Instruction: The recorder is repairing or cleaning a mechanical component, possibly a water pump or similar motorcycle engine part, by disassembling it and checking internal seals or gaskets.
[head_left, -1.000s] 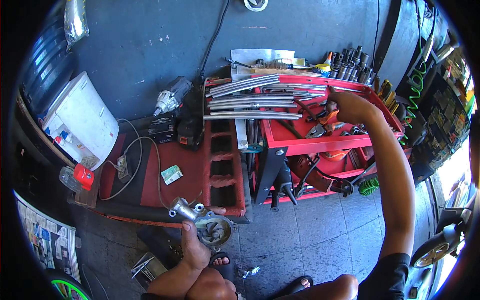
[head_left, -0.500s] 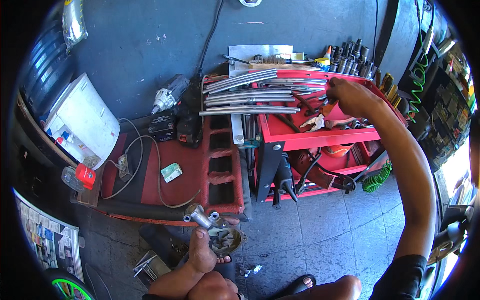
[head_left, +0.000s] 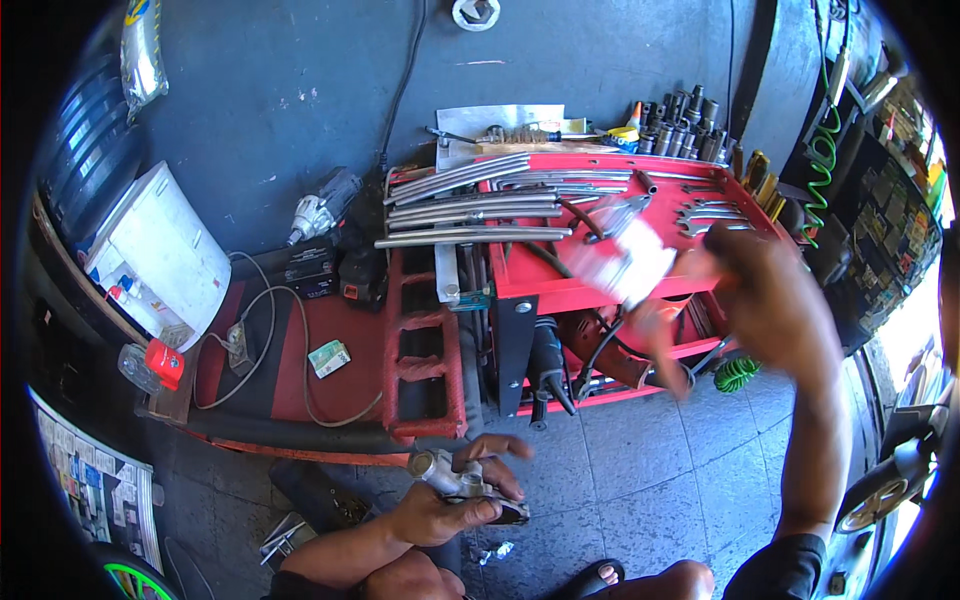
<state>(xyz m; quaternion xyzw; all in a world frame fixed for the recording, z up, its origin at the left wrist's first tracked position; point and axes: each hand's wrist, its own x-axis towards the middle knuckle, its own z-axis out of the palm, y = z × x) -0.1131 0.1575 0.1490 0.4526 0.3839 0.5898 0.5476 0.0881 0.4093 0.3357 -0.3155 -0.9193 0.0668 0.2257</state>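
My left hand (head_left: pixel 440 512) grips a grey cast metal housing (head_left: pixel 440 472) with a round tube end, low in front of the red bench. Its fingers curl over the part's right side. My right hand (head_left: pixel 775 300), smeared by motion, is in front of the red tool cart. It holds a blurred pair of pliers (head_left: pixel 628 258), with pale jaws pointing left and reddish handles spread apart. Behind the pliers, several spanners (head_left: pixel 710 212) and dark rods lie in the cart's top tray (head_left: pixel 655 180).
Several metal tubes (head_left: pixel 470 212) lie across the cart's left edge and stick out over the bench. An impact wrench (head_left: pixel 325 205) stands against the wall. A cable (head_left: pixel 308 385) and a folded banknote (head_left: pixel 328 358) lie on the red bench. Sockets (head_left: pixel 680 125) stand behind the cart.
My right hand has lifted the pliers out of the tray, toward me. My left hand has turned the metal housing and moved slightly right. The whole view has shifted a little.
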